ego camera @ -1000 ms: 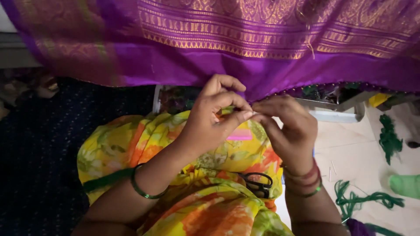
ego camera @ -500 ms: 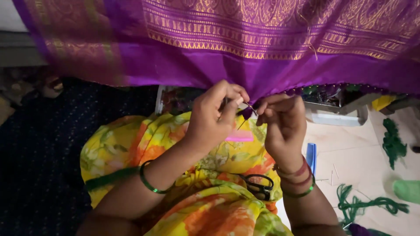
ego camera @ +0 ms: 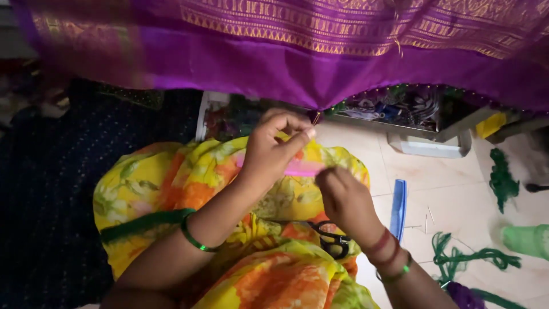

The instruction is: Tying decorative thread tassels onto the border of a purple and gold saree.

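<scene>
A purple saree [ego camera: 274,68] with gold woven borders hangs across the top. My left hand [ego camera: 274,149], with a green bangle on the wrist, pinches the saree's lower edge [ego camera: 314,117] between thumb and forefinger. My right hand [ego camera: 346,200], wearing red and green bangles, is lower, over my lap. Its fingers are curled at the end of a flat pink object [ego camera: 300,167] lying on my yellow and orange floral garment [ego camera: 171,177]. Whether those fingers grip the object is hidden.
Black scissors [ego camera: 331,237] lie on my lap beside the right wrist. On the tiled floor at the right are a blue comb [ego camera: 398,209], a few pins [ego camera: 426,217], green thread [ego camera: 463,254], a green spool [ego camera: 529,240] and a white tray [ego camera: 426,146]. Dark blue cloth [ego camera: 46,189] covers the left.
My right hand has left the saree's edge and dropped toward my lap. My left hand stays pinched at the edge. The view has shifted a little.
</scene>
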